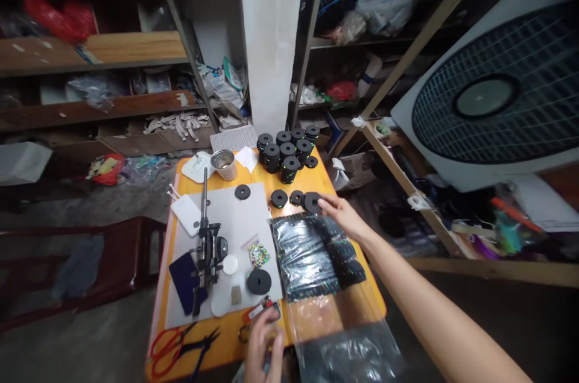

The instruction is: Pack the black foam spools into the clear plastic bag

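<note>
My right hand (342, 214) reaches in from the right, its thumb and fingers closed on the edge of a black round spool (311, 202). Beside that spool lie a smaller black ring (297, 197) and another black spool (279, 198) with green specks. Just below is a clear plastic bag (305, 256) packed with rows of black spools. At the front edge of the table my left hand (266, 344) has its fingers loosely bent and apart, nothing visible in them. An orange-red lighter (256, 312) lies just above it.
Stacked black spools (287, 160) stand at the back, near a metal cup (224, 164). A black winding device (208, 250) with a long rod, a bag of colored beads (258, 255), red-handled scissors (167, 350) and pliers (203, 344) lie leftward. A large fan (488, 93) stands right.
</note>
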